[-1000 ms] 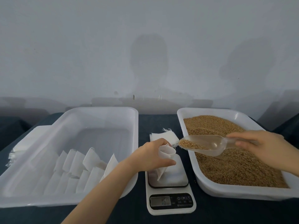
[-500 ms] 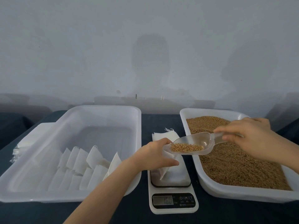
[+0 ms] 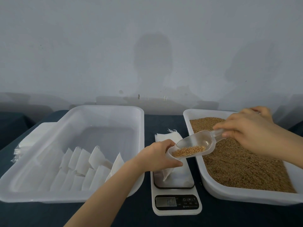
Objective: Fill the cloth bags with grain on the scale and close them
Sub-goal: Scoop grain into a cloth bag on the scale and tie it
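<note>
Left grip (image 3: 157, 155) curls round the mouth of a cloth bag (image 3: 167, 174) standing on the scale (image 3: 175, 192), mid-desk near the front edge. Right grip (image 3: 249, 135) pinches the handle of a clear scoop (image 3: 205, 142) tilted down, its grain (image 3: 188, 151) at the bag's mouth.

Scoop (image 3: 195, 145) tip now @ bag (image 3: 168, 174) mouth

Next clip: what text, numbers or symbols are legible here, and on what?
"160", decimal point uncertain: scale display.
"M", "T", after a power symbol: scale buttons.
Small print under the buttons: too blurred to read.
No other text visible.
</note>
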The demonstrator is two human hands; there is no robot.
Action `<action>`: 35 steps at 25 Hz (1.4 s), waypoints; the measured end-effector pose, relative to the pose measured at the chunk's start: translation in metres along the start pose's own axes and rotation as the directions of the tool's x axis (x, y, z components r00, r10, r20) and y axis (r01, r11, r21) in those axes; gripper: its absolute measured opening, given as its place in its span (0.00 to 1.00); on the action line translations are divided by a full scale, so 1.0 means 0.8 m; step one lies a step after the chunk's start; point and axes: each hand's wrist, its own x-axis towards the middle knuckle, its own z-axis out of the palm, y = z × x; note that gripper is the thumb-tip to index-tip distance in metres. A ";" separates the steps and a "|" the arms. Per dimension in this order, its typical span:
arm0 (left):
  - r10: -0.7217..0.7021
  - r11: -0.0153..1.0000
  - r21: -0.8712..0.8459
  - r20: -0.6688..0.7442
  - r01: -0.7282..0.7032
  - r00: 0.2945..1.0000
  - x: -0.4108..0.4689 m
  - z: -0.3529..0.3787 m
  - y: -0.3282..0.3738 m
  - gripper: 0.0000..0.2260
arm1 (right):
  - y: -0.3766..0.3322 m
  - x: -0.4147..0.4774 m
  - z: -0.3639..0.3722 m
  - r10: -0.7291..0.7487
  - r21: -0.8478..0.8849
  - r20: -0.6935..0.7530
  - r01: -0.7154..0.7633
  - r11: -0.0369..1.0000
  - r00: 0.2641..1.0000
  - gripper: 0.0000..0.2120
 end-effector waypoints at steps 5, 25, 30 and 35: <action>-0.001 1.000 0.016 -0.014 0.001 1.000 -0.001 0.000 -0.001 0.23 | -0.004 0.000 -0.001 0.005 -0.041 0.004 -0.005 0.999 1.000 0.12; -0.036 0.999 0.029 -0.023 0.037 0.999 -0.002 -0.001 0.002 0.25 | -0.016 -0.003 -0.021 -0.010 -0.066 0.069 0.015 0.998 0.998 0.14; -0.038 0.998 0.040 -0.016 0.038 0.999 -0.003 -0.002 0.002 0.25 | -0.026 -0.011 -0.028 -0.098 -0.034 -0.051 0.096 0.995 0.994 0.12; -0.043 0.998 0.034 -0.017 0.044 0.999 -0.003 -0.002 0.003 0.26 | -0.032 -0.016 -0.026 -0.265 -0.166 -0.290 0.225 0.960 0.919 0.21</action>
